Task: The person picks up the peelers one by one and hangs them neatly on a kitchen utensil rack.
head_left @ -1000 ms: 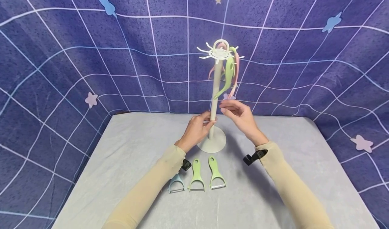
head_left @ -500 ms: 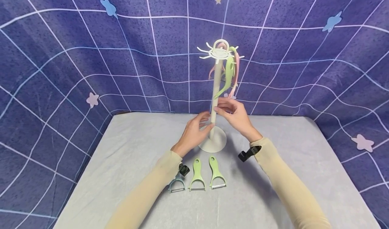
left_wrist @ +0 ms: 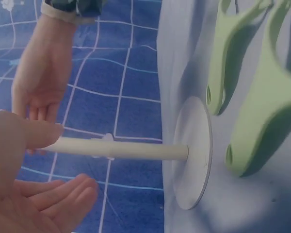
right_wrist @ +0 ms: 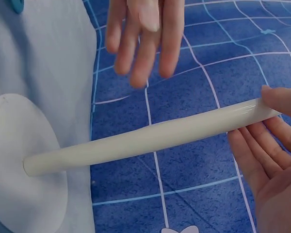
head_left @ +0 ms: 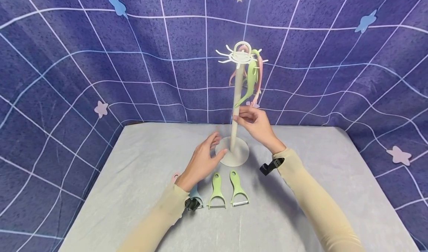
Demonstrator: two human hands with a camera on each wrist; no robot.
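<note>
My right hand (head_left: 258,126) holds the pole (head_left: 234,133) of a cream utensil stand between thumb and fingers, as the right wrist view also shows. The left hand (head_left: 202,161) is off the pole, fingers loosely extended, left of the stand's round base (head_left: 242,156). Up top, a white ring of hooks (head_left: 239,57) bears a green peeler (head_left: 251,79) and a pink peeler (head_left: 260,74) on its right side. Another pink peeler (head_left: 231,78) hangs behind the pole, partly hidden.
In front of the base lie two green Y-peelers, one left (head_left: 217,189) and one right (head_left: 236,187). A blue peeler (head_left: 194,193) and a pink peeler (head_left: 175,176) are partly covered by the left wrist. A purple patterned curtain (head_left: 167,77) backs the grey-covered table (head_left: 284,222).
My left hand has let go of the pole and moved down and left, toward the peelers. The right hand has moved in from beside the pole and taken hold of it.
</note>
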